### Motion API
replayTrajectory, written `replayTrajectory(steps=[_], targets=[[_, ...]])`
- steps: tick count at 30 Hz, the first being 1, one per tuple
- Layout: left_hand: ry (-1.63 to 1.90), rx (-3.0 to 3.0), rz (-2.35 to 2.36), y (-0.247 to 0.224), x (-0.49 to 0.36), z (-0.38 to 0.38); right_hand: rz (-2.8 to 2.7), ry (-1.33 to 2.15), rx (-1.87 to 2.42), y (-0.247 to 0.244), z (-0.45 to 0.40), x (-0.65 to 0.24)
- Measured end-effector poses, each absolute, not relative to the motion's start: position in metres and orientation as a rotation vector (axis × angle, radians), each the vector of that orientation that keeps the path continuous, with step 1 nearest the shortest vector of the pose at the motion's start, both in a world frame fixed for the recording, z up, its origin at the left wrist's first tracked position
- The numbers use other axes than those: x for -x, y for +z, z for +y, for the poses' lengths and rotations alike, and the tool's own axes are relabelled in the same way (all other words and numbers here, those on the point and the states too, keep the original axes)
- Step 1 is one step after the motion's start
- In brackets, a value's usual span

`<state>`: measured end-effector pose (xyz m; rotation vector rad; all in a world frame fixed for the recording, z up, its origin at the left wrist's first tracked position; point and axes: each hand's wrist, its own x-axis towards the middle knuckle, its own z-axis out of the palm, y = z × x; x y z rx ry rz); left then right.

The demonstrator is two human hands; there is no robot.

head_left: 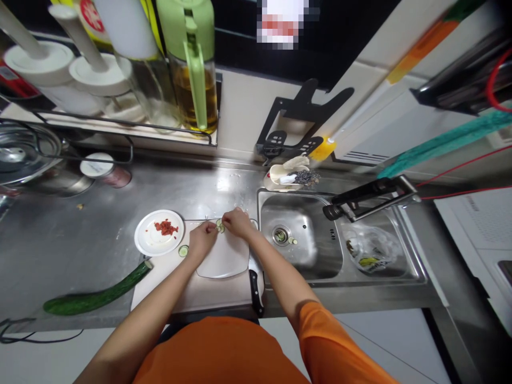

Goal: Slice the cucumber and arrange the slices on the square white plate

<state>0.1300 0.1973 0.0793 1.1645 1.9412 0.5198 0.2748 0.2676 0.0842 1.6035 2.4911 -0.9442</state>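
Observation:
Both hands meet over the far edge of a white plate (223, 258) that lies on a pale cutting board (160, 280). Small cucumber slices (220, 225) show between the fingertips. My left hand (202, 237) pinches at the slices from the left, and my right hand (237, 221) pinches at them from the right. One loose cucumber slice (183, 250) lies on the board, left of my left wrist. A round white plate (144, 234) with red bits (166, 228) stands at the board's far left corner. The cut cucumber (98, 298) rests on the counter to the left.
A knife (256, 290) lies at the board's right edge, handle toward me. Right of it is the sink (308, 256) with a faucet (372, 197) and a plastic bag (372, 248). Behind stand a jar (106, 169) and a rack with an oil bottle (196, 80).

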Motion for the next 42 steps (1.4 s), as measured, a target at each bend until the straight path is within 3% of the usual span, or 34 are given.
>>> replayTrajectory(steps=[22, 42], targets=[[0.543, -1.291, 1.991, 0.064, -0.133, 0.196, 2.571, -0.745, -1.407, 0.091, 0.268, -0.274], [0.555, -1.265, 1.965, 0.072, -0.131, 0.193, 2.515, -0.754, -1.482, 0.088, 0.268, -0.275]])
